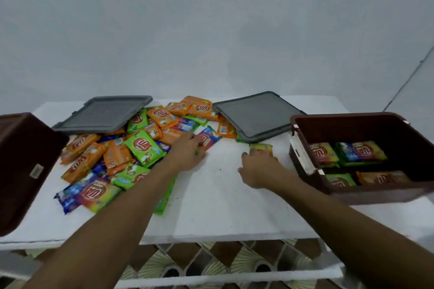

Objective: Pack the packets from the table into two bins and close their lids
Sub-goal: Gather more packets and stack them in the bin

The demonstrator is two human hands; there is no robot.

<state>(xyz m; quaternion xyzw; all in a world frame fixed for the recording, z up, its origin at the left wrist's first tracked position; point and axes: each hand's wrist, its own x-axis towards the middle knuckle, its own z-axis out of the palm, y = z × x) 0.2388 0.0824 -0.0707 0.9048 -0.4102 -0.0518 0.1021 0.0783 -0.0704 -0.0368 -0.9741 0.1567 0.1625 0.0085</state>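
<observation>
Head view | left hand [187, 151] at red packet [209, 139], right hand [258, 168] on yellow packet [261, 148] | whether fingers [257, 155] grasp, we cannot tell | likely light, slippery: pinch edges

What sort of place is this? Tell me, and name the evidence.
Probably a plain indoor room, perhaps a home, set up for packing: a white table against a bare pale wall, patterned floor tiles below, a heap of snack packets.
</observation>
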